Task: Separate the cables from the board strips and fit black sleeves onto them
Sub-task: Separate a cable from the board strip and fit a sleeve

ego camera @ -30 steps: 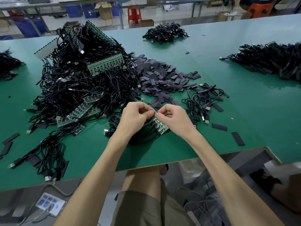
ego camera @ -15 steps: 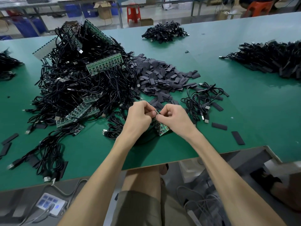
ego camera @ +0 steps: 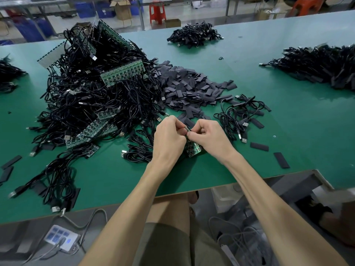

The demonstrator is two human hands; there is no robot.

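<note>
A short green board strip (ego camera: 194,147) is held over the green table (ego camera: 115,181), just in front of me. My left hand (ego camera: 169,139) and my right hand (ego camera: 208,137) both pinch its far end, fingertips meeting; what sits between the fingertips is hidden. Black cables (ego camera: 140,148) trail from the strip to the left under my left hand. A big heap of cables and board strips (ego camera: 96,93) lies behind and to the left. A pile of flat black sleeves (ego camera: 190,89) lies just beyond my hands.
A small bunch of loose cables (ego camera: 238,118) lies right of my hands, with single sleeves (ego camera: 281,160) near the table's front edge. More cable piles sit at the far middle (ego camera: 194,35), far right (ego camera: 322,66) and left edge (ego camera: 7,73). A power strip (ego camera: 61,238) lies below the table.
Both hands have stayed together on the strip's end and drifted slightly to the right; the strip has turned a little more upright beneath them.
</note>
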